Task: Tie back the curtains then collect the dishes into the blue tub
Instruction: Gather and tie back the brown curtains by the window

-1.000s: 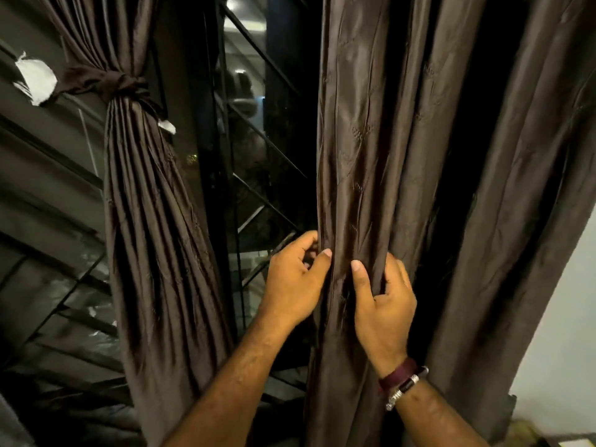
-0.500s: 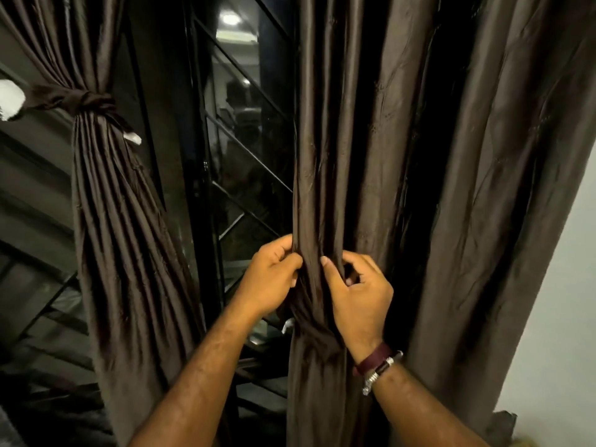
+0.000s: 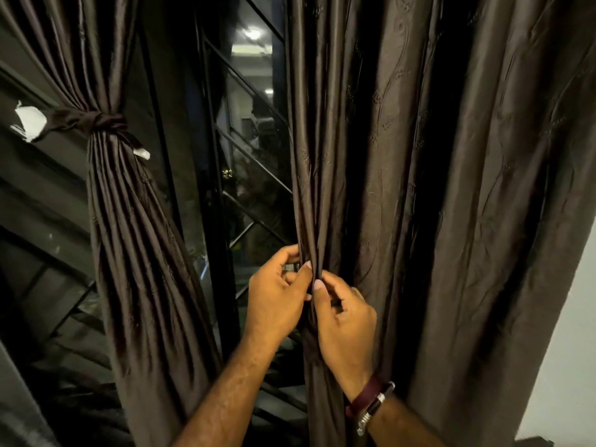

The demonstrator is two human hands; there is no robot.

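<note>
Nothing to read here: no lettering, label, brand, number or sign shows anywhere in view.

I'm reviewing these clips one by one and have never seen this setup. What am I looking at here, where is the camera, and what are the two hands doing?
There is no machine: a person works bare-handed, and the single camera sits on their head, looking forward and down. The left hand and the right hand, which wears a maroon wristband, both pinch the inner edge of the loose dark brown satin curtain, gathering its folds. To the left, a second dark brown curtain is already bunched and knotted with a matching fabric tie-back. Between them is a dark window with a metal grille. No dishes or tub are visible.
</note>
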